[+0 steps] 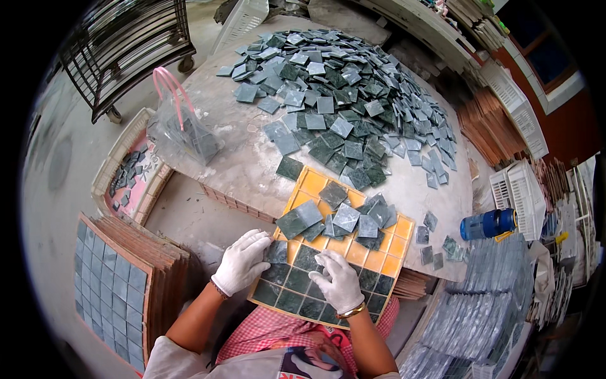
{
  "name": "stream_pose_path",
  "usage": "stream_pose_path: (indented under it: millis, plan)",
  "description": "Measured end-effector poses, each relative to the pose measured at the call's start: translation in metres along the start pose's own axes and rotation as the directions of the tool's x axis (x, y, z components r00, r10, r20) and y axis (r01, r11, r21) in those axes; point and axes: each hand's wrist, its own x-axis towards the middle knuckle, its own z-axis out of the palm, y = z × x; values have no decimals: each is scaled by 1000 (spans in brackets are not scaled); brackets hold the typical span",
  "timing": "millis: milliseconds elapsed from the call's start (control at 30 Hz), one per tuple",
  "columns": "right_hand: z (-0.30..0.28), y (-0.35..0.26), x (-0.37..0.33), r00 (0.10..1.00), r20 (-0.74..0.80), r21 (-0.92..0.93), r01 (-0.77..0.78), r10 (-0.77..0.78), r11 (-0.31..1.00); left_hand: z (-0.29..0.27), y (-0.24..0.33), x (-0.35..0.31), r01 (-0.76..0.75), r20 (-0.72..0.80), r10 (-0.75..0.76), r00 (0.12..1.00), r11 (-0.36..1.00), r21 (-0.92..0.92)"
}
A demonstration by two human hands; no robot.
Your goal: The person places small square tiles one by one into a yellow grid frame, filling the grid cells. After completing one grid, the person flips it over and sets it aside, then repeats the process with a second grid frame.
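Dark tile [278, 252] beside left hand [242, 263]

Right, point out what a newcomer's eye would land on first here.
Probably the big heap of grey-green square tiles spread over the far part of the work surface. Next would come the bright yellow grid tray close to the person, with the white-gloved left hand at its left edge and the right hand over its nearer rows. A blue bottle stands out to the tray's right.
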Motion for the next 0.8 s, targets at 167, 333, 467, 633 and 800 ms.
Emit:
stream_pose_path:
  millis: [167,333,467,633,800]
  plan:
    - [2,2,7,997,-54,-15,55,-56,998,1,-6,9,4,47,-1,999,997,-74]
    - [6,-15,25,974,-21,-193,216,-224,957,-1,3,11,70,66,-65,996,995,-77]
    - [26,-29,39,899,24,-232,431,-438,872,4,-2,6,17,-23,-22,999,980,-197]
    - [37,-22,47,981,-122,221,177,-153,959,-5,9,8,61,-170,-103,980,970,-234]
    - [27,-18,52,966,118,109,216,-229,970,2,-7,-6,257,-142,-329,934,892,-373]
